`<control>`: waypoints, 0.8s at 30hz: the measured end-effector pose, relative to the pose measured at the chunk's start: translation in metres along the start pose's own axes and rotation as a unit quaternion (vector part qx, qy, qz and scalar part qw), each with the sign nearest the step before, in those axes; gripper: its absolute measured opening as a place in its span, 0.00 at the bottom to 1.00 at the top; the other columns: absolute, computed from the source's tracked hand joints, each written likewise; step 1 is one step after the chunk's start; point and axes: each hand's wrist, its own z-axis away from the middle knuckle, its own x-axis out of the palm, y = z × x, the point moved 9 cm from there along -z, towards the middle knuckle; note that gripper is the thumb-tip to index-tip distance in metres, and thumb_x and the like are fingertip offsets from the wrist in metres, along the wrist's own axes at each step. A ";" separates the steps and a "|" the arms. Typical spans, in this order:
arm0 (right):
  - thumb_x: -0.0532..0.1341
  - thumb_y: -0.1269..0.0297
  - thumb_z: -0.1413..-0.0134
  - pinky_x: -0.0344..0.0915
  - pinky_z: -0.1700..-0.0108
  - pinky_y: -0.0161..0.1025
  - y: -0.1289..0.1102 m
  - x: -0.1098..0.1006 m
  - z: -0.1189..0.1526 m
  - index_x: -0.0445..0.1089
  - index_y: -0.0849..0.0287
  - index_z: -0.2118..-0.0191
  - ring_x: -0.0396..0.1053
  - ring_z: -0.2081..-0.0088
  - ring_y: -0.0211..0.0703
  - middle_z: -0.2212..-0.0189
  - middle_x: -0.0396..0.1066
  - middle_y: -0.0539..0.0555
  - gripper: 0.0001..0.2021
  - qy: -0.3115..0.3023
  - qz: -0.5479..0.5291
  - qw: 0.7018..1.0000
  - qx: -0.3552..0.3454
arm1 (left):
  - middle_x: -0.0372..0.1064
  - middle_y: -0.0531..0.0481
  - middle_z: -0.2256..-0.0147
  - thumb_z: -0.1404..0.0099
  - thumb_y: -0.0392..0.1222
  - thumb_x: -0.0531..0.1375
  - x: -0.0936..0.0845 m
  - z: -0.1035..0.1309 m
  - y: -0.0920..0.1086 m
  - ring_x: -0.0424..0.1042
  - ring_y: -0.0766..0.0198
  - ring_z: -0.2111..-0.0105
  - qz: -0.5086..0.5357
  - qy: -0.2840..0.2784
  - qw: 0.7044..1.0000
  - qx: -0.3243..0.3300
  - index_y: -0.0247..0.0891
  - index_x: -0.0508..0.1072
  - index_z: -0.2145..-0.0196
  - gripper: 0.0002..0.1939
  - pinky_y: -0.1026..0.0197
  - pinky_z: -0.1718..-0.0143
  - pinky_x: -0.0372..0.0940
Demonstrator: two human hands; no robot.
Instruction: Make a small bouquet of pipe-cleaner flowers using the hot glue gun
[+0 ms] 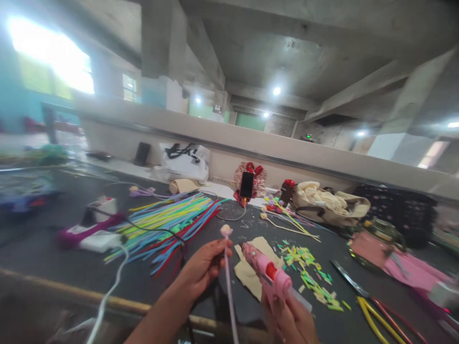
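Between the thumb and fingers of my left hand (pixel 207 264) is a pale lilac fuzzy stem (pixel 230 291), held upright, with a small cream and pinkish flower (pixel 226 231) at its top. My right hand (pixel 290 315) is wrapped round a pink glue gun (pixel 267 267), whose nozzle points up and left toward the flower stem without touching it. A glue stick (pixel 300 300) sticks out of the gun's back end. Under the nozzle lies a piece of cream cloth or paper (pixel 247 274). Small green and yellow cut pieces (pixel 311 272) are scattered to its right.
Many coloured fuzzy stems (pixel 172 220) lie to the left, beside a white power strip (pixel 98 241) with cables. Scissors (pixel 349 277) with yellow and red handles rest at right. A phone (pixel 247 185) stands at the back near bags. Finished-looking flower stems (pixel 287 224) lie behind the cut pieces.
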 end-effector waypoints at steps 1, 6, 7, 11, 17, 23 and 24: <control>0.52 0.49 0.51 0.60 0.73 0.33 -0.011 -0.004 -0.001 0.69 0.60 0.71 0.63 0.77 0.40 0.80 0.65 0.51 0.18 -0.015 0.034 0.998 -0.044 | 0.67 0.55 0.81 0.45 0.35 0.58 -0.001 0.000 0.001 0.62 0.78 0.87 0.005 0.005 1.000 -0.002 0.33 0.70 0.72 0.03 0.80 0.91 0.52; 0.54 0.62 0.48 0.59 0.62 0.36 -0.026 -0.013 -0.014 0.64 0.56 0.55 0.64 0.64 0.42 0.65 0.66 0.54 0.14 -0.097 0.274 0.944 -0.158 | 0.66 0.53 0.82 0.40 0.31 0.50 -0.005 0.002 0.006 0.59 0.78 0.90 0.051 0.043 0.998 -0.014 0.31 0.68 0.71 0.08 0.78 0.94 0.52; 0.54 0.63 0.49 0.59 0.61 0.37 -0.020 -0.014 -0.018 0.63 0.56 0.54 0.64 0.63 0.43 0.63 0.66 0.55 0.15 -0.101 0.324 0.929 -0.150 | 0.65 0.53 0.83 0.39 0.30 0.49 -0.005 0.003 0.007 0.59 0.78 0.91 0.058 0.048 0.997 -0.012 0.30 0.68 0.71 0.09 0.78 0.94 0.52; 0.57 0.61 0.52 0.60 0.63 0.40 0.002 -0.004 -0.023 0.65 0.54 0.56 0.65 0.63 0.46 0.64 0.66 0.54 0.14 -0.116 0.458 0.874 -0.111 | 0.64 0.54 0.84 0.40 0.29 0.49 -0.003 0.006 0.008 0.57 0.78 0.91 0.050 0.055 0.997 -0.007 0.29 0.68 0.72 0.09 0.78 0.94 0.52; 0.54 0.61 0.48 0.60 0.59 0.39 -0.015 -0.012 -0.020 0.65 0.54 0.56 0.65 0.60 0.44 0.60 0.67 0.55 0.13 -0.108 0.455 0.867 -0.171 | 0.65 0.53 0.83 0.39 0.30 0.50 -0.002 0.005 0.005 0.59 0.78 0.90 0.047 0.040 0.998 -0.016 0.30 0.68 0.71 0.08 0.78 0.94 0.51; 0.48 0.65 0.45 0.61 0.66 0.34 -0.003 -0.102 -0.063 0.69 0.58 0.65 0.67 0.67 0.40 0.69 0.71 0.52 0.13 -0.063 0.460 0.882 -0.075 | 0.65 0.53 0.82 0.40 0.31 0.51 -0.002 0.005 0.004 0.59 0.78 0.90 0.034 0.038 0.999 -0.017 0.30 0.69 0.72 0.08 0.78 0.94 0.52; 0.49 0.65 0.46 0.61 0.68 0.34 0.002 -0.112 -0.070 0.70 0.59 0.67 0.68 0.69 0.40 0.72 0.71 0.52 0.12 -0.069 0.468 0.879 -0.064 | 0.65 0.53 0.82 0.40 0.31 0.51 -0.003 0.005 0.004 0.59 0.78 0.90 0.030 0.042 0.999 -0.017 0.30 0.69 0.72 0.07 0.78 0.94 0.52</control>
